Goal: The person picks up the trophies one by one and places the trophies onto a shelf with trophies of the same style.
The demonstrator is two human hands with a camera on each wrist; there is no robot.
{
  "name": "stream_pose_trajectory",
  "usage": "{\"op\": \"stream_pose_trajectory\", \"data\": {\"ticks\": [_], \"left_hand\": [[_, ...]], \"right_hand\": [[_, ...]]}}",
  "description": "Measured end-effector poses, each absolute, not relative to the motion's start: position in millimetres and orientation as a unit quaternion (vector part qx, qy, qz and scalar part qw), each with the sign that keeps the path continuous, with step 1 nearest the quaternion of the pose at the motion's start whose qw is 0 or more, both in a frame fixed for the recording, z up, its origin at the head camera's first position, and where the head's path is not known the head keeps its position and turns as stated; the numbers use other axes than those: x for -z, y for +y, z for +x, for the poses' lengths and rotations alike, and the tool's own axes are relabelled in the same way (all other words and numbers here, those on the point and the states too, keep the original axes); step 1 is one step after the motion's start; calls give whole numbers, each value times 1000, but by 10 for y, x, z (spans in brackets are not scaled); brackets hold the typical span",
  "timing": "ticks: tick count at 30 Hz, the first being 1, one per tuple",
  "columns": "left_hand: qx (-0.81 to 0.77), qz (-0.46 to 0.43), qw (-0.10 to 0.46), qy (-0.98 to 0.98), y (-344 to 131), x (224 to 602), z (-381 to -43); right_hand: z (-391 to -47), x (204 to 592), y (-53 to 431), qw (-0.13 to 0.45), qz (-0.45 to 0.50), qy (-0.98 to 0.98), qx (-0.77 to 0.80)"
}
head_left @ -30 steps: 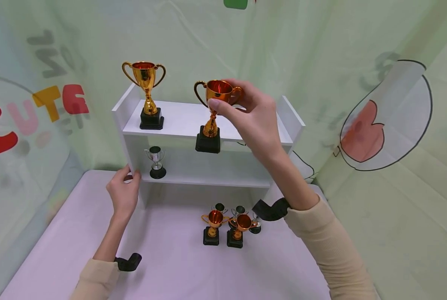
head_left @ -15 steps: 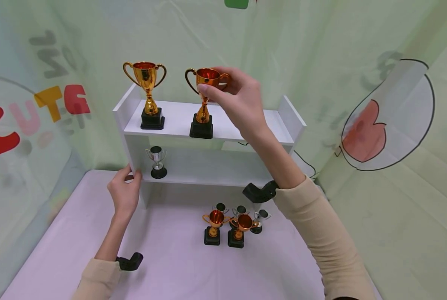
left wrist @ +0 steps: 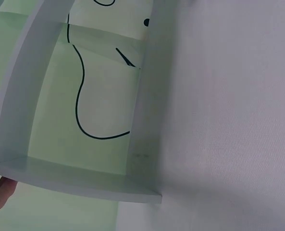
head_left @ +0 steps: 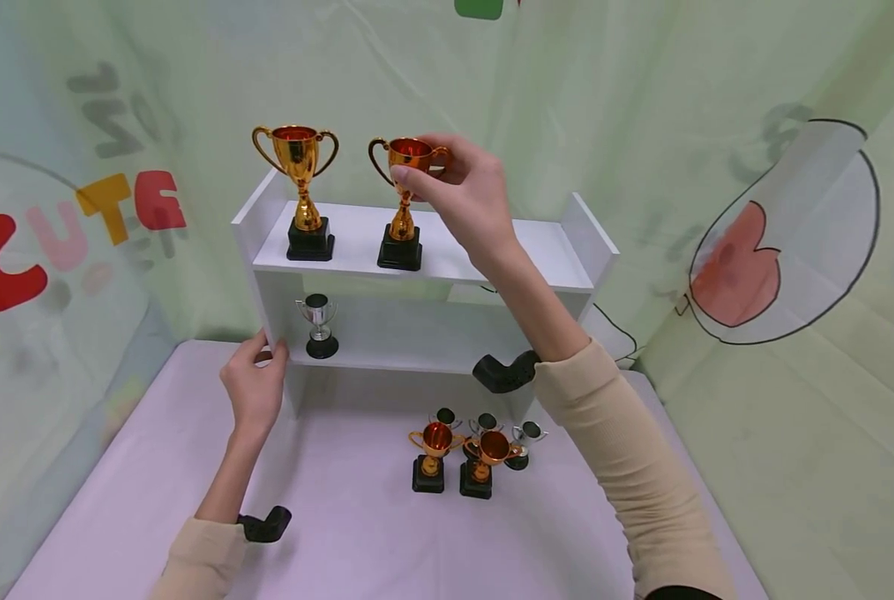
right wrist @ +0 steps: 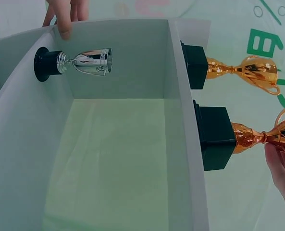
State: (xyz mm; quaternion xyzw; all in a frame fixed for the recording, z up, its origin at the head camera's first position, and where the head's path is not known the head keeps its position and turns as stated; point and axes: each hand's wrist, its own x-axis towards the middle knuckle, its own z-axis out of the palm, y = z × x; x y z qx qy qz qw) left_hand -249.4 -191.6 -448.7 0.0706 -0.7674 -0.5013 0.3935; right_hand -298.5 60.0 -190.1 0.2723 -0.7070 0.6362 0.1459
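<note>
My right hand (head_left: 469, 190) pinches the cup of a gold trophy (head_left: 402, 223) between thumb and fingers. The trophy is upright, its black base right at the top shelf's surface in the right wrist view. To its left on that shelf stands a taller gold trophy (head_left: 306, 179). My left hand (head_left: 255, 385) grips the left side panel of the white shelf unit (head_left: 417, 357), thumb on the inner side. Beside that thumb, a small silver trophy (head_left: 319, 325) stands on the middle shelf. In the left wrist view only some fingers (left wrist: 0, 192) show at the panel's edge.
On the table (head_left: 357, 533), in front of the unit at right, stand two small gold trophies (head_left: 430, 454), with several silver trophies (head_left: 527, 442) behind them. A printed curtain (head_left: 432, 75) hangs behind the unit. A dark cable (head_left: 615, 321) runs along the unit's right side.
My right hand has moved left and back with the gold trophy, from in front of the top shelf's edge to over the shelf. The left hand keeps its place on the panel.
</note>
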Motion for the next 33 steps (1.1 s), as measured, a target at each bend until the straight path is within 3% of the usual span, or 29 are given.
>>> {"op": "stream_pose_trajectory", "data": {"ticks": [33], "left_hand": [[502,77,394,-766,-1917,4492,-2499]], "right_hand": [[-3093,1997,637,121,282,-706,-639]]}}
